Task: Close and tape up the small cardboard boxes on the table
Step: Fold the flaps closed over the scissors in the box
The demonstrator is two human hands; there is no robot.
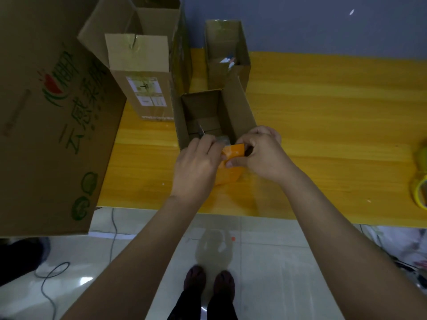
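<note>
A small open cardboard box (238, 112) stands on the yellow table (323, 135), its flaps up, just beyond my hands. My right hand (263, 155) pinches the loose end of an orange tape strip (234, 151) between thumb and fingers. The orange tape roll (228, 175) lies under both hands on the table. My left hand (196, 162) grips a thin metal cutter (201, 131), whose blade points up over the box's near edge. A second small open box (227, 42) stands further back with some items inside.
A tall labelled carton (141, 77) and a bigger open carton (111, 26) stand at the back left. A large printed carton (46, 116) fills the left side. Yellow tape rolls (420, 190) lie at the table's right edge. Cables trail on the tiled floor below.
</note>
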